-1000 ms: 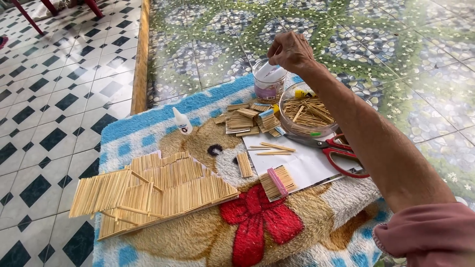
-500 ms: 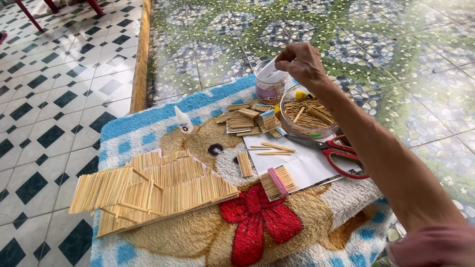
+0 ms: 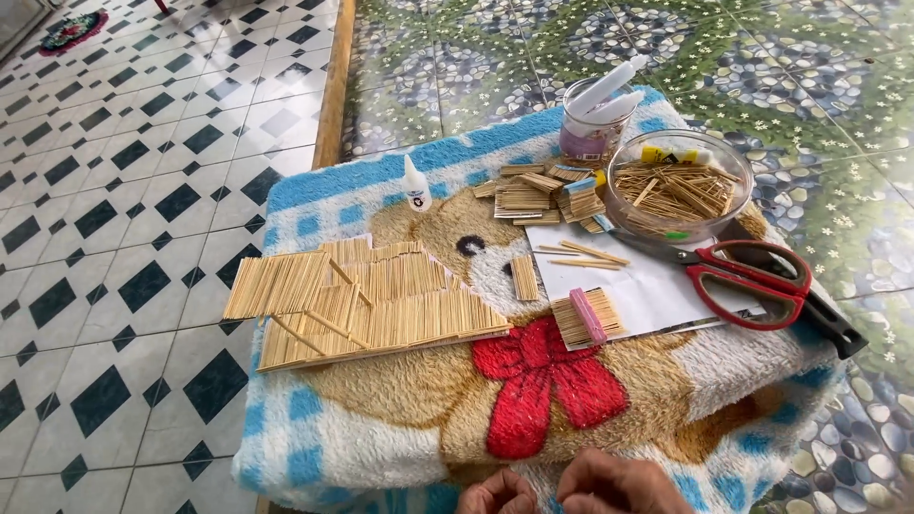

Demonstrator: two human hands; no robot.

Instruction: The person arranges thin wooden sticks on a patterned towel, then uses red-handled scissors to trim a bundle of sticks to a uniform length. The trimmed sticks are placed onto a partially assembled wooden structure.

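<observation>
Two hands low at the bottom edge, knuckles only, cut off by the frame: left hand point(image 3: 497, 494) curled, right hand point(image 3: 619, 487) just beside it, seemingly touching. Impossible to tell whether either grips anything (fingertips hidden below the edge). Nearest to both, the plush blanket point(image 3: 381, 419), blue and white checks around a brown bear with a red bow point(image 3: 545, 381).

From the left across the blanket: a flat panel of thin pale sticks point(image 3: 367, 309), glued side by side in overlapping sheets, a few loose sticks crossing it at a slant, edges ragged. Behind it, upright, a small white glue bottle point(image 3: 414, 186) with a pointed tip. Further right, a short bundle of cut sticks point(image 3: 525, 277), then a scattered heap of stick pieces point(image 3: 543, 195). In front of that, a fanned bundle with a pink band point(image 3: 588, 317), lying on a white sheet of paper point(image 3: 657, 286). At the back, a clear cup point(image 3: 590, 133) with white tubes leaning in it (contents below hard to make out). Beside it, a clear bowl point(image 3: 728, 171) full of sticks, something yellow at its far rim. Red-handled scissors point(image 3: 752, 276) on the right, blades partly under the bowl's near edge, closed as far as visible.
</observation>
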